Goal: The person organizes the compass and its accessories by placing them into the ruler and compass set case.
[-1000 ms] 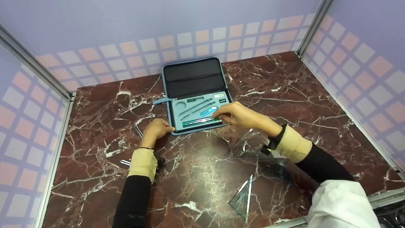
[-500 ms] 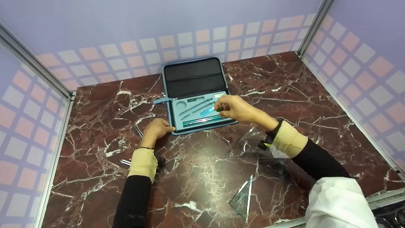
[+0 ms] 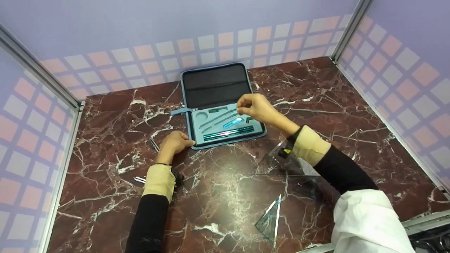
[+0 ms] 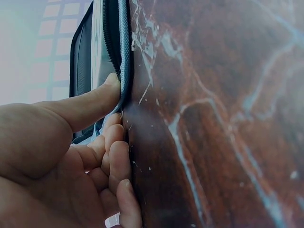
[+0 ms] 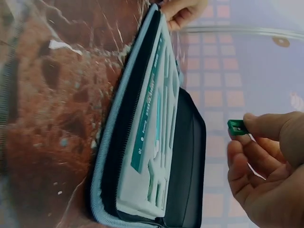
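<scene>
A blue zip case [image 3: 214, 86] lies open near the back wall, its grey moulded tray [image 3: 197, 123] facing up. In the tray are a shiny green ruler [image 3: 228, 133] and a light-blue slim item [image 3: 233, 123]. My left hand [image 3: 174, 142] pinches the case's front left corner, thumb on the rim [image 4: 124, 61] and fingers beneath, in the left wrist view. Above the tray's right side, my right hand [image 3: 258, 107] pinches a small green pencil sharpener [image 5: 236, 127] between thumb and fingers, clear of the case. The hand hides the tray's upper right corner in the head view.
A clear set square [image 3: 270, 221] lies near the front, and another clear drawing tool [image 3: 277, 163] lies under the right forearm. Thin metal tools, one a silver piece [image 3: 139, 180], lie beside the left arm. Patterned walls enclose the marble table [image 3: 218, 196].
My right hand has lifted away from the tray's front right, rising toward the back with the pencil sharpener. The ruler's right end is now uncovered. My left hand stays on the case corner.
</scene>
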Demonstrator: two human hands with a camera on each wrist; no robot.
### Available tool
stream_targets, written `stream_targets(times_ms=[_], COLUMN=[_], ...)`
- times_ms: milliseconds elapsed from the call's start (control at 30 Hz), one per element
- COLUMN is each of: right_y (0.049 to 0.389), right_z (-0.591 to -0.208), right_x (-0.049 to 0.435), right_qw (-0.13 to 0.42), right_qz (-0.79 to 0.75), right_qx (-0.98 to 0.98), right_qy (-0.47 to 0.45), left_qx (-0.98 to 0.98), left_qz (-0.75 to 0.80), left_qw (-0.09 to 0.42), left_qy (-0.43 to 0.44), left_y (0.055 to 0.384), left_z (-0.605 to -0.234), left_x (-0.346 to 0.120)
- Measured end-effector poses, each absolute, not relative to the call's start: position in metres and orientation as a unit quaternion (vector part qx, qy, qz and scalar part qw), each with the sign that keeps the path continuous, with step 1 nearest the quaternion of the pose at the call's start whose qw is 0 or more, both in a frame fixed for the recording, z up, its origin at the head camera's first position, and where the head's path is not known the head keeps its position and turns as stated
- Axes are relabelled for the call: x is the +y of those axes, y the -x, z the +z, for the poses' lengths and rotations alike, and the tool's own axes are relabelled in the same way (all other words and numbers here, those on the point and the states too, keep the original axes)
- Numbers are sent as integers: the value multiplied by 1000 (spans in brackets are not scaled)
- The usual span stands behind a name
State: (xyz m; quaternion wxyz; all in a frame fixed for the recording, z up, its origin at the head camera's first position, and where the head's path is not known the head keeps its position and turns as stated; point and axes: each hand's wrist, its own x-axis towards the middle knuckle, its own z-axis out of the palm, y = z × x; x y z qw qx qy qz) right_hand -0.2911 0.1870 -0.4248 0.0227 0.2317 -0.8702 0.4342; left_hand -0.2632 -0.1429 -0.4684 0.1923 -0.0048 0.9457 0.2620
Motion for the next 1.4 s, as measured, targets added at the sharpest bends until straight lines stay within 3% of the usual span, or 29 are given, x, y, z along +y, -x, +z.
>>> stream_targets(times_ms=[367,1100,1400], right_y=[322,358,356], right_z=[-427,-463,-468], right_x=[168,125,115], right_qw=[-38,9,16], right_qz=[464,374,349], right_qx=[-869,-925,-934], right_qy=[-168,-65,-79], left_qx=[943,943,945], left_qz=[265,274,273], left_qw=[199,187,180], left_qy=[5,10,17], left_y=[264,262,260], left_z=[-468,-468,-468], left_x=[-143,-142,-143])
